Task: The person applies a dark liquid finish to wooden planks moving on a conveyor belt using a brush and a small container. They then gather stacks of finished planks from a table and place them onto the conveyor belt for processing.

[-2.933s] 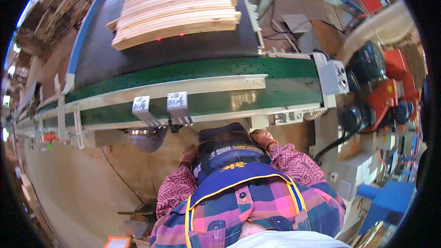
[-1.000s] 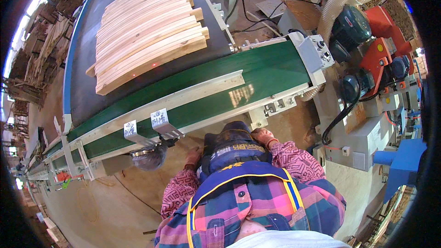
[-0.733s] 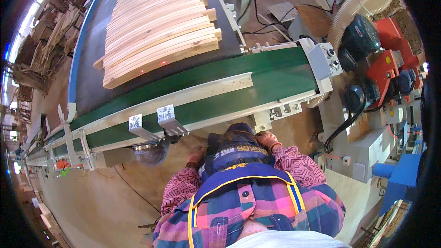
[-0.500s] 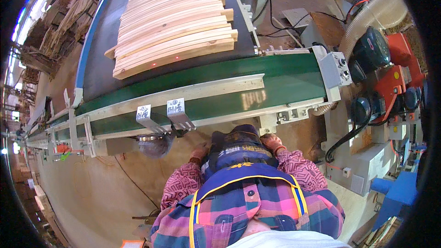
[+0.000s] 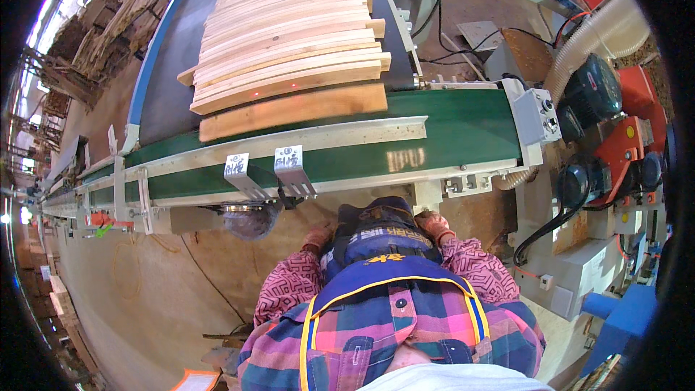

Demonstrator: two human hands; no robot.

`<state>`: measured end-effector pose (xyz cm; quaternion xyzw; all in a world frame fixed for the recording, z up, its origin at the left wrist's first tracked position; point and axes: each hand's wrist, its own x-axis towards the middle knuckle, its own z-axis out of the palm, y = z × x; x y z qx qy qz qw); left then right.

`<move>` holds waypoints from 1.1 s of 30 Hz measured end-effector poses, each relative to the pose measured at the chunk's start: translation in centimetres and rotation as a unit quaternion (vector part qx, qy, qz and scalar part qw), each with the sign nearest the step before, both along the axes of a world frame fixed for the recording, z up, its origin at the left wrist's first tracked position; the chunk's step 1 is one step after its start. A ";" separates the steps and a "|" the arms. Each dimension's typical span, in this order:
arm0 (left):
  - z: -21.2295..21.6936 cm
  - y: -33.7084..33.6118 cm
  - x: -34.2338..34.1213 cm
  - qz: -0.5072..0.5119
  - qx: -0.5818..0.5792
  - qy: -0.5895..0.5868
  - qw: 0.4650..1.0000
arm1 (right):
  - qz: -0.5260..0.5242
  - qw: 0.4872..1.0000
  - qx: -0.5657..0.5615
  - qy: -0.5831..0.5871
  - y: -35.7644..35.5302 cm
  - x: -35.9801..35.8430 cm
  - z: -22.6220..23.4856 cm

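My left hand (image 5: 316,236) and my right hand (image 5: 434,224), both in reddish gloves, rest against the sides of a dark blue pouch (image 5: 380,232) at my waist. Neither hand visibly holds anything, and the fingers are partly hidden by the pouch. In front of me runs a green conveyor belt (image 5: 449,134) in a pale metal frame. A flat wooden board (image 5: 293,110) lies on it. Behind the board, several curved wooden slats (image 5: 286,36) lie side by side on a dark belt.
Two tagged metal brackets (image 5: 264,174) hang from the conveyor frame just ahead of my left hand. A grey control box (image 5: 536,112), black motors (image 5: 594,94), red machinery (image 5: 626,130) and a ribbed hose stand to the right. Sawdust covers the floor (image 5: 145,282); wood piles lie far left.
The slats have travelled toward me, and the front board now lies on the green belt. My hands have stayed at my waist; the view swung slightly.
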<state>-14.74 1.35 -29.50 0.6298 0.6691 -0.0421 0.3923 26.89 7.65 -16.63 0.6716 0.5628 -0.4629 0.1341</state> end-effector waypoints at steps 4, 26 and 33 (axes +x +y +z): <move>1.8 0.7 0.9 0.028 -0.010 -0.031 0.999 | -0.004 1.000 -0.008 -0.013 -0.1 0.1 -0.1; 3.6 -1.3 0.9 0.075 0.012 -0.063 0.995 | -0.001 0.997 0.067 0.037 -2.2 1.3 -4.7; -2.7 -1.9 -0.8 0.039 -0.007 -0.082 0.996 | 0.037 0.997 0.066 0.031 -2.0 1.3 -5.7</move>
